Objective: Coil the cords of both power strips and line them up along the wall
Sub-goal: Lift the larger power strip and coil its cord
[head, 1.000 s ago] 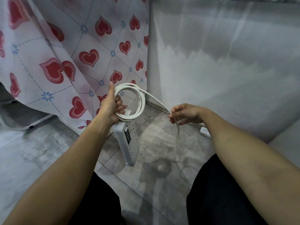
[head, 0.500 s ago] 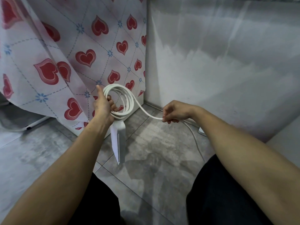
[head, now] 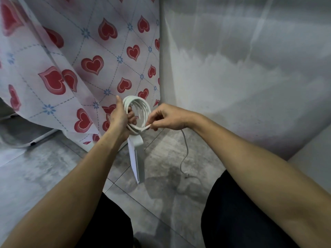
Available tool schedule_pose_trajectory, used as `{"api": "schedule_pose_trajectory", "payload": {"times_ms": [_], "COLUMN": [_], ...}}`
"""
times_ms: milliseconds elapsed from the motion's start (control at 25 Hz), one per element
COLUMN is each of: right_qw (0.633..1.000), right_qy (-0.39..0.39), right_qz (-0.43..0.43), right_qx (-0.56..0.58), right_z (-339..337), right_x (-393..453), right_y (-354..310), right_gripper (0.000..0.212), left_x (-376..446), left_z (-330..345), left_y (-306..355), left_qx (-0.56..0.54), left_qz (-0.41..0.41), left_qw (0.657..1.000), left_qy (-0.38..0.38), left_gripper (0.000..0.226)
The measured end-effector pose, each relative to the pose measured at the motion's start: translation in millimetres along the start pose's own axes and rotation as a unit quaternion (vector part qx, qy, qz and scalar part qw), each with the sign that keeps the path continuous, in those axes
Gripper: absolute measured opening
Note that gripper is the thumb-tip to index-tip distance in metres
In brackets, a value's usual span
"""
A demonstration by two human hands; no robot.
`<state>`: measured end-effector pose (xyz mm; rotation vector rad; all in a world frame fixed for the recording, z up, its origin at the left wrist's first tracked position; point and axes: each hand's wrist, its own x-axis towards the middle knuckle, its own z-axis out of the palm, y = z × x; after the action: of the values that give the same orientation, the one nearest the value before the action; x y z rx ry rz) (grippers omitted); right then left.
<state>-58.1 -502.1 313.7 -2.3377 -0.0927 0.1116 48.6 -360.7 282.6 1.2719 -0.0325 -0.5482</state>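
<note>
my left hand [head: 119, 117] grips the coil [head: 138, 113], power strip [head: 137, 159] hanging long-axis down over the floor — right hand [head: 167, 117] pinches the cord just beside it, loose tail [head: 185, 154] trailing below

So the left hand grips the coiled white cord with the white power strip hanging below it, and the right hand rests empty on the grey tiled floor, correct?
Not quite. In the head view the right hand is raised beside the coiled white cord, pinching a strand of it, not resting empty on the grey tiled floor. The rest holds: the left hand grips the coil and the white power strip hangs below it.
</note>
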Motion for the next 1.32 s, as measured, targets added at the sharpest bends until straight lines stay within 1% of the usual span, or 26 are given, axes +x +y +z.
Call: {"api": "schedule_pose_trajectory", "payload": {"times_ms": [80, 160, 200, 240, 360, 440, 560, 640, 760, 840, 920, 1000, 1080, 1200, 1320], "right_qw": [0.999, 0.996, 0.993, 0.989, 0.962, 0.952, 0.949, 0.953, 0.965, 0.967, 0.959, 0.952, 0.95, 0.947, 0.946], "right_qy": [0.047, 0.084, 0.108, 0.14, 0.237, 0.263, 0.276, 0.279, 0.263, 0.242, 0.232, 0.233, 0.23, 0.226, 0.215], "right_qz": [-0.017, -0.029, -0.037, -0.042, -0.023, -0.008, 0.011, 0.02, 0.017, 0.022, 0.047, 0.095, 0.123, 0.138, 0.15], "right_qx": [-0.007, 0.008, -0.002, -0.035, -0.136, -0.156, -0.152, -0.117, 0.0, 0.081, 0.153, 0.172, 0.172, 0.183, 0.192], "right_z": [4.6, 10.4, 13.0, 14.6, 13.2, 11.2, 9.9, 4.6, -8.5, -14.0, -18.1, -23.2, -27.9, -31.1, -29.5], "right_x": [3.7, 5.7, 7.1, 8.1, 8.8, 9.0, 10.7, 9.7, 5.5, 2.4, -1.0, -5.9, -10.3, -14.3, -16.1], "right_y": [-4.6, -8.4, -9.4, -10.3, -8.8, -6.6, -6.4, -3.8, 8.3, 17.7, 27.6, 39.2, 52.8, 67.3, 73.3], "right_gripper": [0.013, 0.011, 0.01, 0.014, 0.036, 0.047, 0.047, 0.045, 0.045, 0.037, 0.03, 0.029, 0.032, 0.033, 0.033], "left_x": [-2.6, -4.9, -5.1, -5.7, -9.3, -13.5, -19.8, -21.3, -21.2, -21.5, -21.7, -20.9, -19.6, -18.9, -16.8], "left_z": [4.7, 9.3, 10.9, 12.4, 14.3, 15.7, 16.6, 17.9, 17.5, 16.5, 14.2, 11.3, 9.2, 8.3, 7.8], "left_y": [-4.1, -8.2, -9.7, -10.6, -11.5, -12.2, -13.8, -14.6, -13.1, -11.4, -9.9, -7.5, -4.4, -1.5, 0.3], "left_qx": [0.015, 0.019, 0.018, 0.019, 0.056, 0.081, 0.12, 0.137, 0.146, 0.15, 0.144, 0.119, 0.081, 0.003, -0.075], "left_qz": [-0.006, -0.017, -0.023, -0.027, -0.028, -0.028, -0.029, -0.034, -0.048, -0.061, -0.068, -0.066, -0.059, -0.064, -0.071], "left_qw": [1.0, 0.998, 0.997, 0.995, 0.987, 0.98, 0.972, 0.971, 0.968, 0.962, 0.958, 0.961, 0.967, 0.979, 0.983], "left_qy": [-0.027, -0.054, -0.071, -0.09, -0.146, -0.177, -0.2, -0.196, -0.198, -0.219, -0.239, -0.241, -0.234, -0.195, -0.151], "left_gripper": [0.06, 0.067, 0.072, 0.076, 0.085, 0.08, 0.071, 0.073, 0.077, 0.074, 0.069, 0.062, 0.057, 0.055, 0.053]}}
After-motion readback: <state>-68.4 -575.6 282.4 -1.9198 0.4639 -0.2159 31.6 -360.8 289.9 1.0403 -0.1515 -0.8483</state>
